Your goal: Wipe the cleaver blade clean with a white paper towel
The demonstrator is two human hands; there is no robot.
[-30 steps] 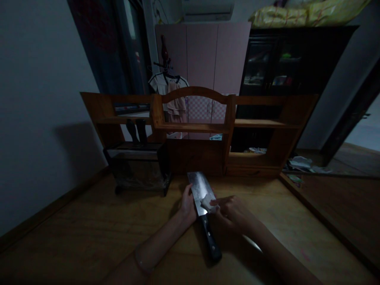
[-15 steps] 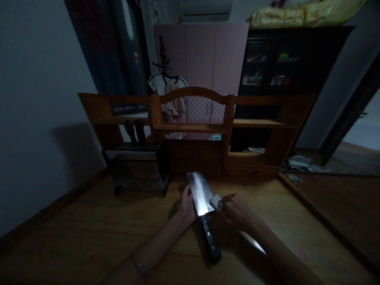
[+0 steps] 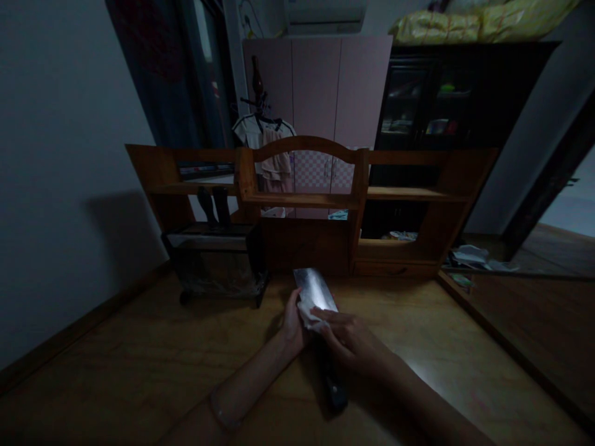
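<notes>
A cleaver (image 3: 317, 290) with a broad shiny blade and a black riveted handle points away from me above the wooden surface. My left hand (image 3: 294, 322) grips the blade from its left side and beneath. Over the lower part of the blade, my right hand (image 3: 348, 337) presses a crumpled white tissue (image 3: 310, 314) flat with its fingers. The right hand covers part of the handle, whose butt end shows below it.
A dark knife block (image 3: 216, 263) holding two black-handled knives stands at the left. Behind it, a wooden shelf unit (image 3: 302, 199) spans the back of the wooden tabletop (image 3: 195, 353). A raised wooden edge runs along the right.
My right hand has moved left with the tissue, from the blade's right edge across to its left side near the handle. My left hand keeps its hold on the cleaver.
</notes>
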